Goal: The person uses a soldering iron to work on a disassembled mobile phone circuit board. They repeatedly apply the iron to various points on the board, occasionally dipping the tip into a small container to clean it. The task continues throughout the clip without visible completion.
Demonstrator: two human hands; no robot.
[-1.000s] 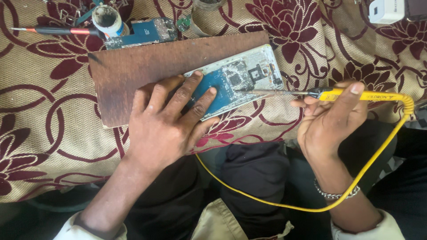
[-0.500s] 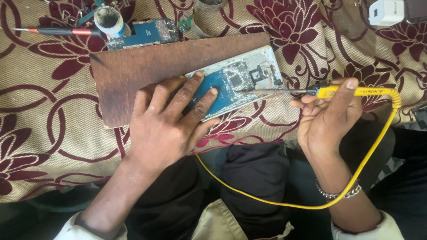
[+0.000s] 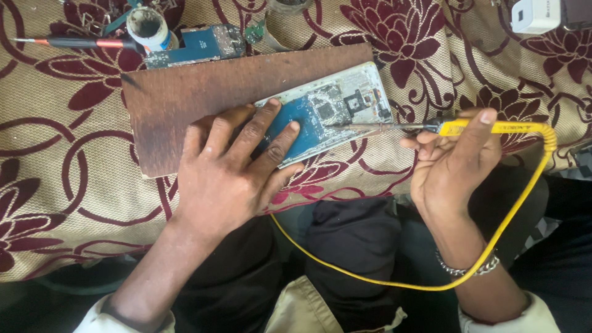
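Observation:
An opened phone with a bare blue circuit board [image 3: 336,108] lies on a brown wooden board [image 3: 185,92]. My left hand [image 3: 228,172] rests flat on the phone's left half, fingers spread, pressing it down. My right hand [image 3: 453,163] grips a soldering iron with a yellow handle [image 3: 487,127]. Its metal tip [image 3: 345,126] touches the circuit board near the dark chips. A yellow cord [image 3: 394,280] loops from the handle down across my lap.
A second blue circuit board [image 3: 197,44] and a small white round tub [image 3: 148,28] lie beyond the wooden board. A red-and-black screwdriver [image 3: 80,43] sits at the far left. A white box-like device [image 3: 533,15] is at the top right. All rests on a floral cloth [image 3: 68,179].
The cord's loop at the right has shifted slightly. Both hands and the iron's tip stay at nearly the same spot on the phone.

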